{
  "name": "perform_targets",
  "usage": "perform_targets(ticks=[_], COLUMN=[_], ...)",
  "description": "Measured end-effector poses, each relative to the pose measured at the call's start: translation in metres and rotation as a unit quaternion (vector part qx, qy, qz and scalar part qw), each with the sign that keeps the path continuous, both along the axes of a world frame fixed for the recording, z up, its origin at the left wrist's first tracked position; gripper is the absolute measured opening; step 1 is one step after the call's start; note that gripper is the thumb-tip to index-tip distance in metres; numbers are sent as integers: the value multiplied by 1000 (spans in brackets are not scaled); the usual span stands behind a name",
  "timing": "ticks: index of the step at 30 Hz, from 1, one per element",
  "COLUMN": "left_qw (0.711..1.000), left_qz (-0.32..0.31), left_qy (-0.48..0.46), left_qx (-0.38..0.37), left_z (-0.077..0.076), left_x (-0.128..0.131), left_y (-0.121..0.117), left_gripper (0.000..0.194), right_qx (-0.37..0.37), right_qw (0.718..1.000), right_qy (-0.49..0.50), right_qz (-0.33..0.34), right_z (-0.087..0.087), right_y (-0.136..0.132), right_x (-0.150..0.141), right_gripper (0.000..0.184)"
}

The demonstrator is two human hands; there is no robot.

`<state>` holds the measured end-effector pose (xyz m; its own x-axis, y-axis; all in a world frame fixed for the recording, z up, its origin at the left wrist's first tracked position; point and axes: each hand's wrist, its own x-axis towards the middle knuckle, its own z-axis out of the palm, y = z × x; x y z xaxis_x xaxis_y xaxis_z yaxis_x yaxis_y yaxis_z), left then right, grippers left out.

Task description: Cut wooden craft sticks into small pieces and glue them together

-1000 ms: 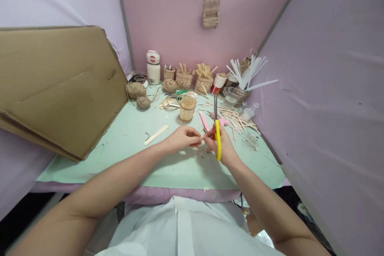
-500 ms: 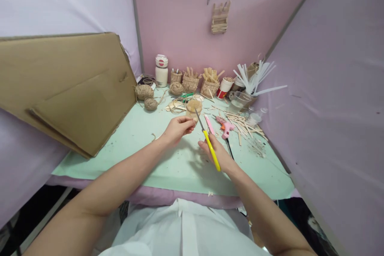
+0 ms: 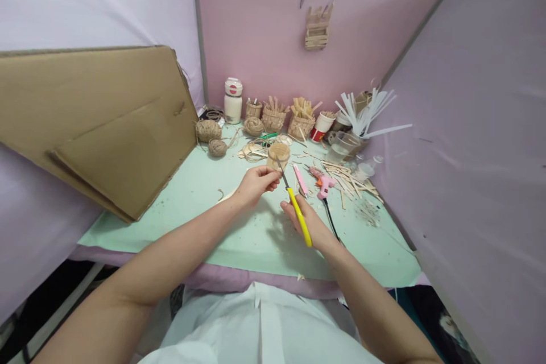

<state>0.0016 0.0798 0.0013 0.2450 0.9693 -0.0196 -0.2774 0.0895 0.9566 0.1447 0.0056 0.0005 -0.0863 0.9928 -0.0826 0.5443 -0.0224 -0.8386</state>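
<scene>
My right hand (image 3: 305,219) grips yellow-handled scissors (image 3: 300,217), their blades pointing up and away toward my left fingertips. My left hand (image 3: 258,185) is closed in a pinch right beside the blades; what it pinches is too small to make out. Just beyond both hands stands a small round wooden cup (image 3: 278,154), partly hidden behind the scissor tips and my left fingers. A pink cutter (image 3: 300,181) lies to the right of the blades, and a pink glue gun (image 3: 325,183) with a black cord rests further right.
A large cardboard sheet (image 3: 106,125) leans at the left. Twine balls (image 3: 209,130), a white jar (image 3: 232,103) and baskets of sticks (image 3: 274,118) line the back. Loose wooden strips (image 3: 347,179) and a clear cup with white glue sticks (image 3: 341,147) occupy the right.
The view has shifted slightly, so the background sits a little further right. Both hands and the scissors keep nearly the same pose near the cup.
</scene>
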Motion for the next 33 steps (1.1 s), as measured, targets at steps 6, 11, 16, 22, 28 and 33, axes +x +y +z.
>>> perform_targets(ticks=[6, 11, 16, 22, 28, 33], left_qw=[1000, 1000, 1000, 1000, 1000, 999], left_qz=[-3, -5, -3, 9, -2, -24], left_qy=[3, 1, -1, 0, -11, -32], left_qx=[4, 0, -2, -3, -17, -30], left_z=[-1, -3, -5, -7, -7, -2], left_x=[1, 2, 4, 6, 6, 6], left_y=[-2, -2, -3, -2, -3, -7], left_gripper=[27, 26, 25, 25, 27, 27], right_qx=[6, -10, -19, -24, -20, -24], right_qw=[1000, 999, 999, 999, 999, 998], right_qy=[13, 35, 30, 33, 37, 50], right_qz=[17, 20, 12, 9, 10, 3], right_z=[-9, -8, -9, -10, -13, -18], right_y=[0, -1, -2, -2, -3, -3], right_x=[3, 3, 3, 4, 6, 8], right_gripper=[34, 36, 35, 36, 39, 41])
